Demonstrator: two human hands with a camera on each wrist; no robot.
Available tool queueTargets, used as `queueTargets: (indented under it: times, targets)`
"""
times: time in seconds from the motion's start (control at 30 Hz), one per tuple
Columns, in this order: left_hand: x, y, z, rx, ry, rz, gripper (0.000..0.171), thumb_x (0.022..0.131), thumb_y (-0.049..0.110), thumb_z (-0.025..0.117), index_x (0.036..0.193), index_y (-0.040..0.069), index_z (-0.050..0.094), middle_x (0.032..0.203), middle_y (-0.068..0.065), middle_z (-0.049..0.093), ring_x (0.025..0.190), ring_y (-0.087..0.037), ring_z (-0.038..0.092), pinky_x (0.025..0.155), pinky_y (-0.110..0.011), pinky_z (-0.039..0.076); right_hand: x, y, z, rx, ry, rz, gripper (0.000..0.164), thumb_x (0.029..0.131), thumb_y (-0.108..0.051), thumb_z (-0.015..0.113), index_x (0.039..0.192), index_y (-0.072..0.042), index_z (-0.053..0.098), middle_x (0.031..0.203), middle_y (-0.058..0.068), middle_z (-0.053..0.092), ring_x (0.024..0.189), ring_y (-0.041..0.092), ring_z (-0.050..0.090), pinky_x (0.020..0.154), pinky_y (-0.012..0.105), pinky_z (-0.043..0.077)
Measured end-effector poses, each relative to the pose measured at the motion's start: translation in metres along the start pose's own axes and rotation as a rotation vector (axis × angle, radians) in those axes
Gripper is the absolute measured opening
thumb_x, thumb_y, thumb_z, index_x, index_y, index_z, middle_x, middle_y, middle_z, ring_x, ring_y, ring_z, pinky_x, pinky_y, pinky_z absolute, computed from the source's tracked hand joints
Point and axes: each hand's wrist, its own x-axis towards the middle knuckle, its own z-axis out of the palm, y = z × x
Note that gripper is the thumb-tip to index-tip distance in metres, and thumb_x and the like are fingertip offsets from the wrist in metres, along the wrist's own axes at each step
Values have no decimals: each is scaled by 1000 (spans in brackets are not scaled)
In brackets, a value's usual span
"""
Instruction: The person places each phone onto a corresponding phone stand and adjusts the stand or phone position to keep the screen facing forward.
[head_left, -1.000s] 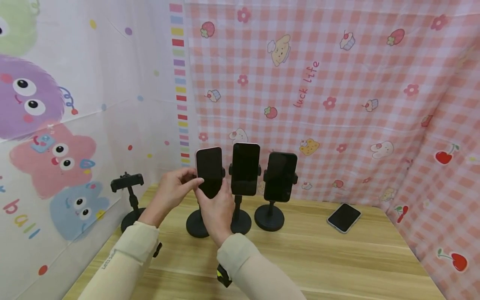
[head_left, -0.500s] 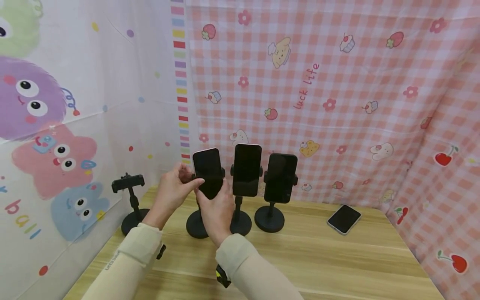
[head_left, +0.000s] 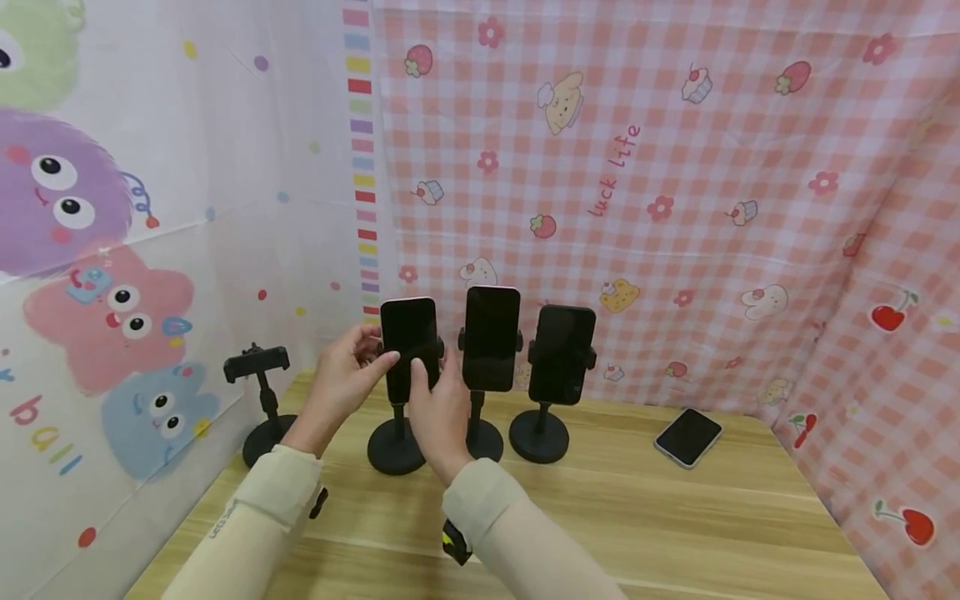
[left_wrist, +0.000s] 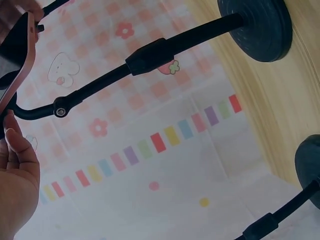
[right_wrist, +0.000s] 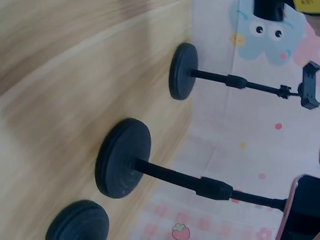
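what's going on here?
A person holds a pink-edged phone at a black stand, left grip on its left edge, right grip on its lower right. A middle phone and a black phone are mounted on stands alongside. The far-left stand has no phone; a loose phone lies flat on the table.

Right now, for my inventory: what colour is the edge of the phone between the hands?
Pink; the phone edge shows best in the left wrist view.
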Motion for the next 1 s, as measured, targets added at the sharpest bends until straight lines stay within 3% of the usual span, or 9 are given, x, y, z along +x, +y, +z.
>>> queueTargets:
  times: [0.17, 0.23, 0.37, 0.5, 0.63, 0.77, 0.87, 1.0]
  targets:
    - [0, 0, 3, -2, -40, -27, 34, 93, 26, 63, 119, 5, 60, 97, -16, 68, 83, -25, 59, 74, -44, 52, 9, -6, -5, 32, -66, 2, 58, 103, -38, 38, 152, -11, 23, 154, 10, 32, 138, 25, 26, 111, 56, 28]
    - [0, 0, 4, -5, -66, -32, 35, 94, 28, 60, 120, 5, 60, 97, -16, 68, 85, -25, 60, 74, -45, 53, 12, -7, -5, 47, -75, 8, 54, 104, -34, 37, 151, -10, 26, 154, 10, 32, 140, 26, 22, 112, 57, 25]
    - [-1, -1, 5, -13, -112, -30, 40, 97, 31, 55, 124, 2, 57, 101, -20, 68, 91, -29, 61, 78, -51, 53, 15, -8, -5, 60, -65, 2, 45, 104, -25, 40, 146, -9, 35, 146, 13, 45, 133, 27, 37, 107, 54, 35]
    - [-1, -3, 5, 2, -117, -31, 48, 98, 33, 53, 131, -2, 51, 110, -25, 66, 98, -33, 60, 83, -55, 52, 16, -9, -4, 45, -43, -13, 41, 103, -23, 44, 141, -7, 42, 137, 15, 53, 122, 27, 49, 101, 52, 44]
    - [0, -5, 6, 37, -103, -29, 51, 98, 34, 52, 132, -4, 50, 108, -27, 65, 91, -34, 60, 78, -53, 53, 15, -9, -4, 4, -29, -27, 41, 102, -24, 45, 139, -6, 44, 134, 14, 56, 121, 27, 51, 99, 51, 45]
    - [0, -4, 6, 76, -80, -30, 54, 97, 35, 53, 133, -6, 50, 114, -29, 64, 95, -37, 60, 81, -55, 53, 16, -8, -4, -26, -20, -45, 41, 102, -24, 46, 138, -5, 45, 133, 16, 58, 120, 28, 51, 100, 52, 44]
    - [0, -2, 7, 78, -74, -41, 56, 97, 35, 53, 134, -7, 48, 122, -31, 60, 105, -39, 58, 88, -58, 50, 17, -7, -3, -35, -12, -44, 41, 102, -25, 46, 138, -5, 45, 134, 16, 57, 122, 29, 49, 102, 52, 42]
    - [1, 0, 8, 33, -66, -52, 49, 97, 31, 54, 129, -6, 52, 118, -30, 62, 103, -38, 59, 88, -57, 50, 18, -3, -2, -34, -5, -27, 42, 102, -25, 45, 140, -6, 44, 137, 15, 54, 124, 28, 47, 103, 52, 42]
